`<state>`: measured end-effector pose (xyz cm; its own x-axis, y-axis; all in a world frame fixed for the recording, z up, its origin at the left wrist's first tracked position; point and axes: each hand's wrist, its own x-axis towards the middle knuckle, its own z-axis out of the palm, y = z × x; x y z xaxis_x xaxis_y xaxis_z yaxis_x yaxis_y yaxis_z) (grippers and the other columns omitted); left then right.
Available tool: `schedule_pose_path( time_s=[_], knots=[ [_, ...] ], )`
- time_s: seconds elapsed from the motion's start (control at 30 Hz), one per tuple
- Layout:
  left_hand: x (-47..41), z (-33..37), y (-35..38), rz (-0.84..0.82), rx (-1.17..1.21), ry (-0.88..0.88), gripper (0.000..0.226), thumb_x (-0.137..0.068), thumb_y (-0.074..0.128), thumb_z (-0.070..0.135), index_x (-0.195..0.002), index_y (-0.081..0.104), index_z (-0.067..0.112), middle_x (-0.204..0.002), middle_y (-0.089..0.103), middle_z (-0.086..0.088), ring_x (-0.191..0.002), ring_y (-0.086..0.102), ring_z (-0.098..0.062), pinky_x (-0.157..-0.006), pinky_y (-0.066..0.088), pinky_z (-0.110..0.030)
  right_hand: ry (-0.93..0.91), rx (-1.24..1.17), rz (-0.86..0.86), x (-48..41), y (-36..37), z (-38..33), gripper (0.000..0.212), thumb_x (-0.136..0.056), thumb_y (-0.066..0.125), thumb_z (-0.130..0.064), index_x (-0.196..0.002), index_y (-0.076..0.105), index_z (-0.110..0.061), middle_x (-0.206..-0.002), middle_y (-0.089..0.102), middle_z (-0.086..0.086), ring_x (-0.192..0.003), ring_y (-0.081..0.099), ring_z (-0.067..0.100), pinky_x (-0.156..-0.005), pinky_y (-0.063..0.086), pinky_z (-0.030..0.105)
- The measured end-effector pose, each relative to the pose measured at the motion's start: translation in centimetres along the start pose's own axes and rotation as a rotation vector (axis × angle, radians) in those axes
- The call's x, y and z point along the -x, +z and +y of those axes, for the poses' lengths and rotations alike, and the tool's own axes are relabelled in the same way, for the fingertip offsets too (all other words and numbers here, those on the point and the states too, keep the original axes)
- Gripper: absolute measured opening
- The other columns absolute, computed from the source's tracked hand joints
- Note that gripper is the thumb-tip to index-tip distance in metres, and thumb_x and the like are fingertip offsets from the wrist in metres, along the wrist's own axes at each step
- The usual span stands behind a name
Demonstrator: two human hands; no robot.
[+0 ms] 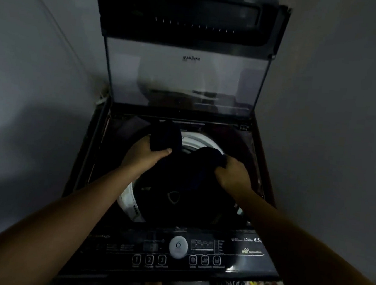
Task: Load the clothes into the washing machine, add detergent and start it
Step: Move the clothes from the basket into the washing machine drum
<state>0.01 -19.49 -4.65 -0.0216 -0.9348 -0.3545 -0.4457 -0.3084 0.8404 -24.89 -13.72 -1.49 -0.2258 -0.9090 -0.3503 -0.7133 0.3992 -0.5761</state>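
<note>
Two hands are gripping one dark garment (208, 159) over the open mouth of the washing machine (81, 178). On the left hand (145, 152), the thumb (167, 150) is pressing across a bunched fold, while the remaining fingers are lying hidden behind the cloth. On the right hand (233, 175), the fingers are curling into a second bunch, their tips buried in the fabric. The garment is spanning the gap between both hands and is drooping towards the tub, crossing the white tub rim (196, 140) near the rear edge of the opening. Below the hands the interior is too dark to separate cloth from drum. The glass lid (185, 78) is standing raised at the machine's rear edge. The control panel (229, 255) is running along the front edge, carrying a round dial (178, 246) at its centre and three numbered buttons (149, 260) just left of it.
</note>
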Motion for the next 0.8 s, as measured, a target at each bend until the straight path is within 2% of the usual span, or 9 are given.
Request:
schedule_pose_path(
  time_s=[0.07, 0.17, 0.3, 0.4, 0.5, 0.57, 0.7, 0.73, 0.8],
  knots=[
    [-1.3, -0.9, 0.8, 0.026, -0.125, -0.020, 0.052, -0.083, 0.070, 0.056, -0.127, 0.064, 0.028, -0.114, 0.070, 0.007, -0.105, 0.067, -0.018, -0.090, 0.052, -0.029, 0.039, 0.099, -0.033, -1.3, 1.2, 0.6, 0.026, -0.085, 0.053, -0.023, -0.106, 0.061, -0.010, -0.093, 0.066, 0.010, -0.086, 0.064, 0.033, -0.074, 0.053, 0.037],
    [-3.4, -2.0, 1.9, 0.003, -0.298, -0.183, 0.049, -0.097, 0.056, 0.050, -0.129, 0.063, 0.015, -0.102, 0.066, -0.007, -0.090, 0.065, -0.029, -0.081, 0.056, -0.036, 0.178, -0.143, -0.059, -4.0, 4.0, 1.4, 0.032, -0.088, 0.048, -0.012, -0.119, 0.058, -0.011, -0.091, 0.066, 0.014, -0.071, 0.066, 0.030, -0.057, 0.049, 0.030],
    [-5.2, -4.1, 3.0, -0.154, 0.061, -0.572, 0.045, -0.106, 0.045, 0.037, -0.142, 0.050, 0.012, -0.104, 0.060, -0.008, -0.095, 0.060, -0.029, -0.087, 0.051, -0.041, 0.516, -0.691, -0.094, -6.4, 7.9, 2.8, 0.042, -0.100, 0.035, -0.003, -0.136, 0.050, -0.016, -0.107, 0.068, 0.019, -0.058, 0.064, 0.029, -0.041, 0.056, 0.033],
    [-6.4, -6.0, 4.0, -0.092, 0.237, -0.715, 0.039, -0.108, 0.038, 0.027, -0.140, 0.049, 0.006, -0.107, 0.065, -0.011, -0.110, 0.058, -0.030, -0.092, 0.044, -0.041, 0.614, -0.829, 0.015, -7.5, 10.3, 4.5, 0.042, -0.098, 0.038, 0.006, -0.134, 0.056, -0.003, -0.100, 0.070, 0.022, -0.062, 0.064, 0.032, -0.062, 0.060, 0.044],
    [-8.1, -7.7, 5.0, 0.087, 0.236, -0.725, 0.038, -0.106, 0.044, 0.018, -0.137, 0.053, -0.002, -0.136, 0.058, -0.016, -0.125, 0.055, -0.038, -0.103, 0.044, -0.041, 0.630, -0.832, 0.119, -8.0, 12.0, 5.6, 0.037, -0.097, 0.040, 0.011, -0.129, 0.057, 0.006, -0.075, 0.059, 0.013, -0.042, 0.061, 0.016, -0.047, 0.053, 0.024],
    [-8.0, -7.6, 5.4, 0.043, 0.189, -0.702, 0.041, -0.106, 0.047, 0.012, -0.144, 0.046, -0.002, -0.140, 0.054, -0.017, -0.126, 0.053, -0.038, -0.095, 0.044, -0.038, 0.582, -0.809, 0.139, -8.2, 12.9, 6.2, 0.043, -0.094, 0.039, 0.014, -0.132, 0.056, 0.003, -0.084, 0.063, 0.016, -0.037, 0.057, 0.004, -0.039, 0.045, 0.017],
    [-8.2, -7.7, 5.7, -0.044, 0.128, -0.624, 0.045, -0.102, 0.049, 0.003, -0.146, 0.046, 0.004, -0.137, 0.057, -0.020, -0.088, 0.058, -0.026, -0.063, 0.046, -0.030, 0.465, -0.707, 0.077, -8.7, 13.2, 6.6, 0.049, -0.087, 0.043, 0.017, -0.129, 0.061, 0.001, -0.101, 0.068, 0.021, -0.062, 0.063, 0.017, -0.049, 0.051, 0.019],
    [-8.4, -7.7, 5.6, -0.051, 0.106, -0.609, 0.046, -0.102, 0.049, 0.004, -0.147, 0.044, 0.005, -0.137, 0.057, -0.019, -0.090, 0.057, -0.025, -0.059, 0.044, -0.027, 0.469, -0.682, 0.062, -8.8, 13.0, 6.6, 0.048, -0.087, 0.044, 0.015, -0.127, 0.063, -0.003, -0.096, 0.069, 0.019, -0.062, 0.061, 0.019, -0.049, 0.050, 0.021],
    [-8.9, -7.5, 5.4, -0.058, 0.070, -0.591, 0.055, -0.101, 0.053, 0.008, -0.153, 0.037, 0.007, -0.146, 0.051, -0.018, -0.112, 0.059, -0.031, -0.073, 0.049, -0.031, 0.453, -0.656, 0.023, -8.6, 12.3, 6.2, 0.045, -0.086, 0.045, 0.014, -0.117, 0.067, -0.011, -0.083, 0.067, 0.010, -0.059, 0.059, 0.018, -0.048, 0.047, 0.022]
  ],
)
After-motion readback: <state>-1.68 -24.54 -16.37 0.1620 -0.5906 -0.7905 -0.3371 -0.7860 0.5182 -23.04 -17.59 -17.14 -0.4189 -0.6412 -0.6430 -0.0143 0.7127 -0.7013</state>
